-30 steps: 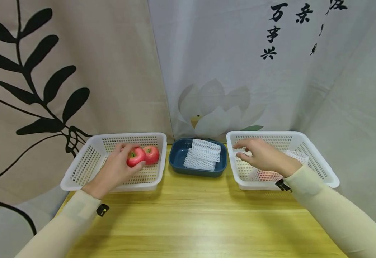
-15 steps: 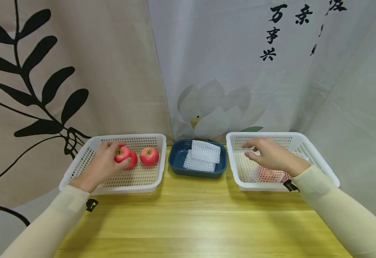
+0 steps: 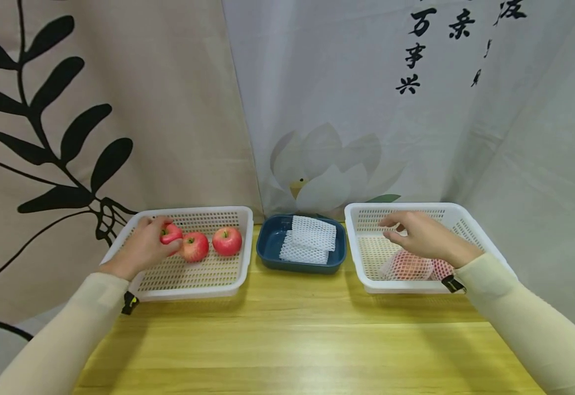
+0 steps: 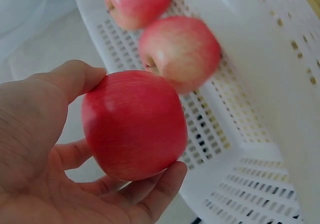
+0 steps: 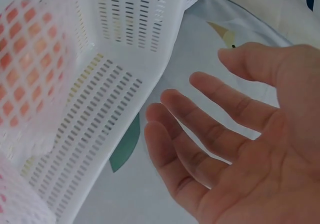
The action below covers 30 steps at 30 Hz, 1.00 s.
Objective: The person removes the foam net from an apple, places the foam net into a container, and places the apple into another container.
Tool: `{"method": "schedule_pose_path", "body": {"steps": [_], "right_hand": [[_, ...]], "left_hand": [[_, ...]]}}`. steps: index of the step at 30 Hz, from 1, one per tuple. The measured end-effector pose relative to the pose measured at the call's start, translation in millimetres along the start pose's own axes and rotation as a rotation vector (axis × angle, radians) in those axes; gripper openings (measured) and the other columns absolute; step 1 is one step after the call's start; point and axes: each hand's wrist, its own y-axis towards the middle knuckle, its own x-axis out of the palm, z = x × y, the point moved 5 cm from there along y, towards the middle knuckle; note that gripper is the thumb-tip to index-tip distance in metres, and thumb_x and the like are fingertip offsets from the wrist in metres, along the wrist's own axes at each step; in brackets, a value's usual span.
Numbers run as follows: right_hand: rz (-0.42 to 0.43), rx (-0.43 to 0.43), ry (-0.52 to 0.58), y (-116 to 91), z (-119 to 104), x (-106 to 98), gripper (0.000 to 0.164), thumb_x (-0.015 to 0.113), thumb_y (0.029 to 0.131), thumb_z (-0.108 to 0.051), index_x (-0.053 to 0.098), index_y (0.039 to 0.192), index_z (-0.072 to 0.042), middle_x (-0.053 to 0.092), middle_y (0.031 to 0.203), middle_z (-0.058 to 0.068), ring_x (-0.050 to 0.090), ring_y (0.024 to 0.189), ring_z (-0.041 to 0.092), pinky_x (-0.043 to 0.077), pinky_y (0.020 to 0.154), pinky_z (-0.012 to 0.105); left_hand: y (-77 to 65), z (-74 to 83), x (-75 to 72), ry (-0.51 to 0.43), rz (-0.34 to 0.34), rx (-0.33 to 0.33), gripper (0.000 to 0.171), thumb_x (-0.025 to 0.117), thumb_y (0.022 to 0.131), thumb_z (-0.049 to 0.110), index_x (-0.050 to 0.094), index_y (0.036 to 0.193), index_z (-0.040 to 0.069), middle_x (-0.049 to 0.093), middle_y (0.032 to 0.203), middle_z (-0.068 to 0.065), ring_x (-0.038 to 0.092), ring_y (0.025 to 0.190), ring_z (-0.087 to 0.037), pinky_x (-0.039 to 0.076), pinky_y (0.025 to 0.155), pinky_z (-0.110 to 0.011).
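Note:
My left hand (image 3: 141,248) holds a red apple (image 4: 135,126) between thumb and fingers, over the left white basket (image 3: 189,292). Two more apples sit in that basket: one (image 3: 195,247) right beside the held apple, the other (image 3: 227,241) farther right. Above the right white basket (image 3: 416,286) hovers my right hand (image 3: 423,237), fingers loosely bent and nothing in them. Below it in the basket lies an apple in white foam netting (image 3: 408,265), with another netted apple (image 3: 441,269) next to it, partly hidden by the wrist.
Between the baskets stands a blue tray (image 3: 299,267) with folded white foam nets (image 3: 312,233) in it. All three containers stand along the back of the wooden table (image 3: 287,334), close to a printed curtain (image 3: 317,109).
My left hand has moved left across the basket with its apple, leaving two apples in view to its right. The right hand has drifted slightly right, showing more of the netted apples.

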Motion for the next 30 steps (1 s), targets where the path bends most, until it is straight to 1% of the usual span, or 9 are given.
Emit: {"method": "schedule_pose_path", "body": {"steps": [3,6,9,17,20,23,24,27,30], "right_hand": [[-0.006,0.016,0.002,-0.9,6.5,-0.3,0.031,0.073,0.116,-0.020,0.081,0.140,-0.003,0.083,0.141,0.020,0.082,0.118,0.038,0.067,0.104,0.064],[-0.008,0.020,0.006,-1.7,13.7,-0.8,0.031,0.073,0.116,-0.020,0.080,0.140,-0.002,0.083,0.141,0.020,0.083,0.118,0.038,0.067,0.103,0.063],[-0.005,0.023,0.005,-2.6,21.5,-1.5,0.030,0.073,0.116,-0.019,0.080,0.139,-0.002,0.083,0.140,0.020,0.083,0.118,0.038,0.068,0.103,0.063],[-0.021,0.047,-0.009,-6.0,35.2,-2.0,0.031,0.074,0.114,-0.019,0.081,0.139,-0.001,0.084,0.138,0.020,0.083,0.119,0.039,0.067,0.103,0.065],[-0.032,0.051,-0.003,-7.1,43.5,-1.3,0.034,0.076,0.114,-0.024,0.082,0.140,-0.003,0.084,0.139,0.019,0.082,0.119,0.038,0.067,0.104,0.065],[-0.027,0.019,0.019,-7.8,58.6,1.4,0.038,0.076,0.114,-0.034,0.083,0.139,-0.006,0.085,0.137,0.017,0.082,0.116,0.036,0.068,0.100,0.064],[-0.010,-0.014,0.034,-6.9,67.9,3.9,0.038,0.076,0.114,-0.036,0.084,0.138,-0.008,0.086,0.136,0.014,0.082,0.112,0.032,0.070,0.096,0.056],[-0.002,-0.050,0.034,-7.9,79.1,5.2,0.041,0.075,0.114,-0.041,0.084,0.138,-0.007,0.086,0.134,0.015,0.082,0.110,0.033,0.069,0.092,0.056],[-0.025,-0.026,0.022,-9.9,77.5,2.7,0.039,0.077,0.113,-0.033,0.082,0.140,-0.005,0.084,0.139,0.017,0.082,0.115,0.037,0.068,0.098,0.059]], "left_hand": [[5.6,-10.9,0.9,0.021,-0.022,0.006,0.076,0.076,0.109,0.031,0.046,0.163,-0.014,0.045,0.153,-0.053,0.064,0.115,-0.055,0.065,0.095,-0.072],[10.9,-21.0,2.2,0.039,-0.043,0.023,0.073,0.074,0.109,0.030,0.048,0.159,-0.015,0.049,0.145,-0.050,0.064,0.109,-0.052,0.064,0.086,-0.065],[17.4,-29.4,4.3,0.055,-0.066,0.028,0.072,0.073,0.108,0.028,0.049,0.157,-0.018,0.052,0.138,-0.048,0.062,0.109,-0.050,0.063,0.085,-0.062],[27.1,-35.5,8.6,0.074,-0.150,-0.011,0.076,0.077,0.109,0.025,0.043,0.160,-0.021,0.050,0.141,-0.050,0.063,0.116,-0.054,0.064,0.097,-0.066],[30.0,-34.8,9.8,0.088,-0.168,-0.014,0.075,0.078,0.108,0.022,0.043,0.157,-0.022,0.051,0.137,-0.050,0.063,0.114,-0.054,0.063,0.097,-0.066],[34.7,-36.1,12.0,0.109,-0.183,-0.010,0.074,0.079,0.106,0.023,0.046,0.154,-0.023,0.054,0.133,-0.048,0.064,0.112,-0.053,0.063,0.097,-0.065],[37.2,-37.1,13.4,0.114,-0.188,-0.007,0.073,0.080,0.105,0.023,0.047,0.152,-0.023,0.055,0.130,-0.048,0.063,0.111,-0.052,0.063,0.095,-0.065],[50.8,-49.3,22.2,0.140,-0.219,-0.005,0.070,0.083,0.103,0.024,0.052,0.146,-0.022,0.060,0.125,-0.043,0.062,0.110,-0.050,0.062,0.094,-0.062],[70.7,-71.6,38.0,0.189,-0.250,-0.022,0.066,0.088,0.101,0.026,0.058,0.142,-0.016,0.068,0.118,-0.033,0.065,0.106,-0.044,0.062,0.092,-0.055]]}}
